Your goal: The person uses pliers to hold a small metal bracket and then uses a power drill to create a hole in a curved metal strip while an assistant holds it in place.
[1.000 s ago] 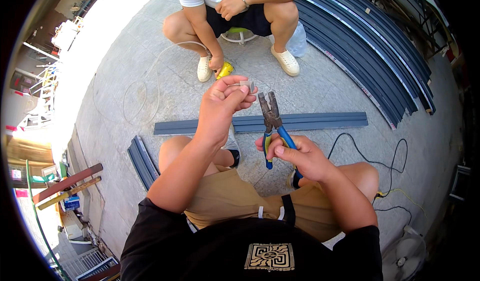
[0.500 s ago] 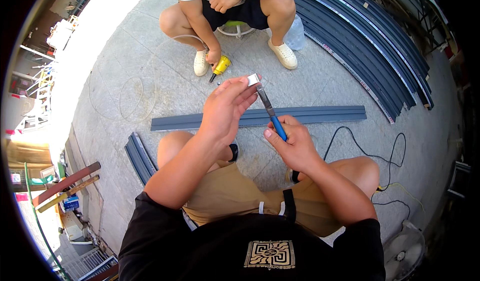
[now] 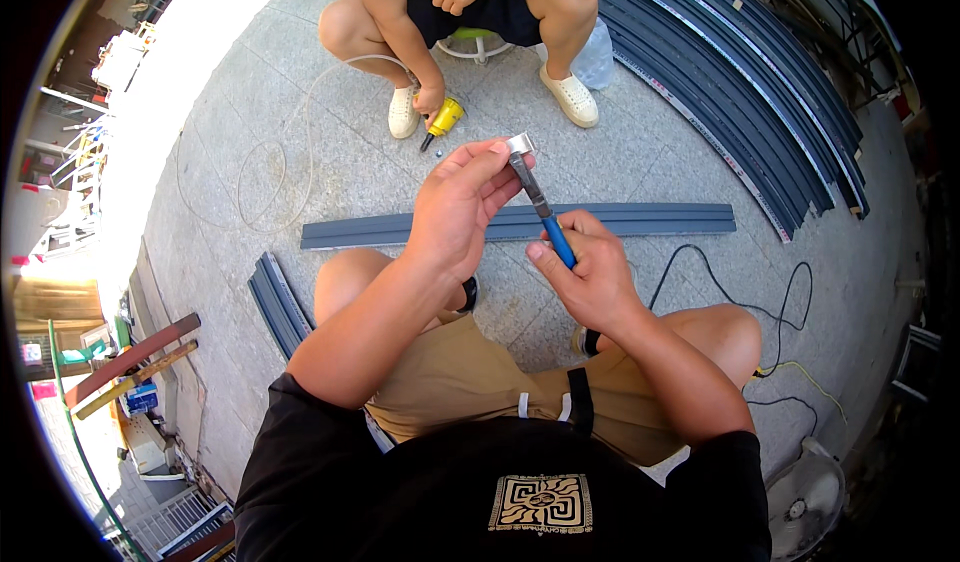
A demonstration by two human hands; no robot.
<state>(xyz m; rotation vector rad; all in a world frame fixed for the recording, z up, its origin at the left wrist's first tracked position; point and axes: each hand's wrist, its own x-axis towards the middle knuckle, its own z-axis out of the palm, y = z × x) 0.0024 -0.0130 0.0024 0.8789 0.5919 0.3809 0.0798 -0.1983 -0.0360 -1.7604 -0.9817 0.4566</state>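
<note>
Between the thumb and fingers of my left hand [image 3: 462, 202] is a small silvery metal piece [image 3: 521, 144], square-edged and bent. My right hand [image 3: 592, 270] is wrapped round the blue handle of a hand tool with a flat dark metal shank [image 3: 532, 184]. The tool's far end meets the lower edge of the metal piece; I cannot tell whether it is a file or a chisel. Both hands are raised over a long dark grey metal profile [image 3: 650, 218] lying across the floor.
Opposite me a seated person's hand [image 3: 430, 100] holds a yellow power tool [image 3: 446, 120] with a pale hose. Several long dark profiles [image 3: 720, 92] lie at the far right. A shorter profile [image 3: 280, 302] is by my left knee. A black cable [image 3: 690, 252] and a fan [image 3: 805, 502] are at the right.
The metal piece and the tool's tip have moved slightly up and to the right, and the piece has turned in my left fingers. The tool stays in my right hand.
</note>
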